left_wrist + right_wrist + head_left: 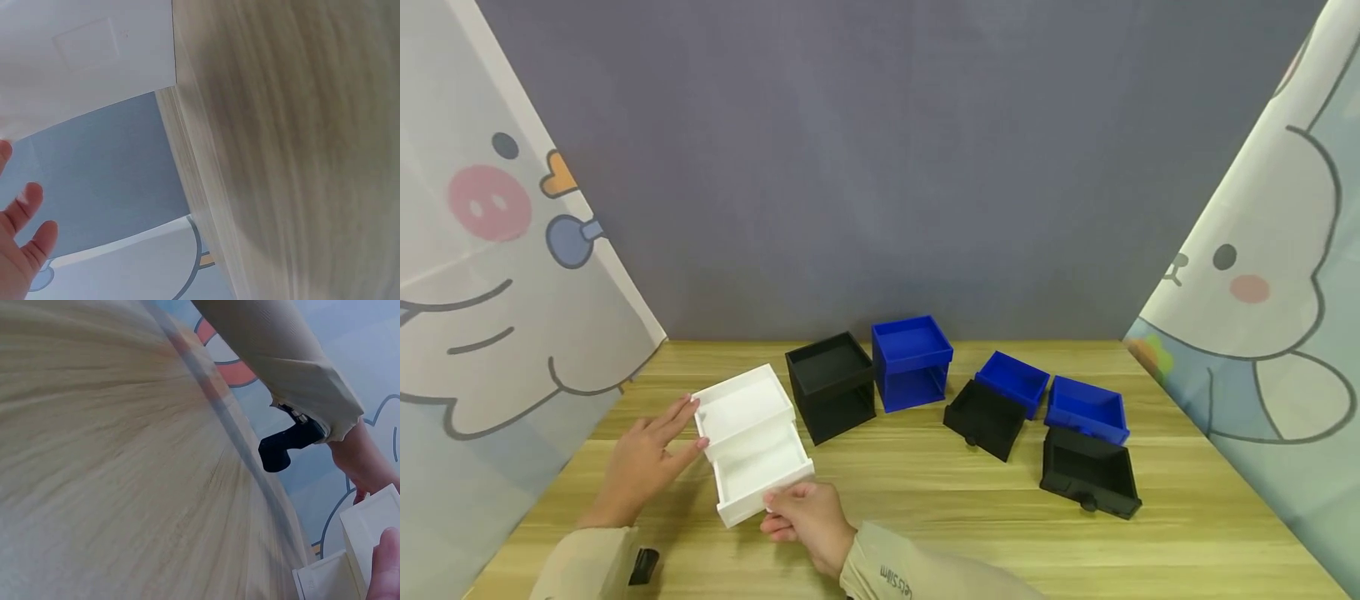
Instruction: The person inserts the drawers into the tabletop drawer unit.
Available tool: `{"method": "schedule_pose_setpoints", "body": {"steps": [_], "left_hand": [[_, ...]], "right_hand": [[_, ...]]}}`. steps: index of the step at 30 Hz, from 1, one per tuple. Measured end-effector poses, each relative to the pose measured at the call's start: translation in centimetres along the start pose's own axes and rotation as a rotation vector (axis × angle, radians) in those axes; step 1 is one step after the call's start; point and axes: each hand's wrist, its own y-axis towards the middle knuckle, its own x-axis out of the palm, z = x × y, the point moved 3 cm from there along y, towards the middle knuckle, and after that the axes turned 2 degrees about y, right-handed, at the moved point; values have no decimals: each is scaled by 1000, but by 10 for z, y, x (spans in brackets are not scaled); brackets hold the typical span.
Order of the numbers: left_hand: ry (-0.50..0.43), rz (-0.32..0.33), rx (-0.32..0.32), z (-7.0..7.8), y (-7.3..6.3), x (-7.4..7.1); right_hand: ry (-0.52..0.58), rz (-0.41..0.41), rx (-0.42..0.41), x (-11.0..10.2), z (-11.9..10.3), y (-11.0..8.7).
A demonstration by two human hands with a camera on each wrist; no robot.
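Note:
A white box with a shallow open-top tray stands on the left of the table in the head view. Its white drawer is partly out at the front. My left hand rests its fingertips on the box's left side, fingers mostly straight. With thumb and fingers, my right hand pinches the front of the drawer near its lower right. In the left wrist view, fingers reach toward the white box wall. White plastic and a fingertip show in the right wrist view.
Right of the white box stand a black box and a blue box, both with hollow fronts. Farther right lie two blue drawers and two black drawers. A grey wall rises behind the table.

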Motion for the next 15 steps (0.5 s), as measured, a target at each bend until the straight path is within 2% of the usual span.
{"method": "schedule_pose_setpoints", "body": {"steps": [9,15], "left_hand": [[6,9,-7,-1,-2,1],[-12,-7,-20,0,-1,1]], "right_hand": [[-18,7,22,-5,-1,8],[33,-5,45,-7,1,7]]}}
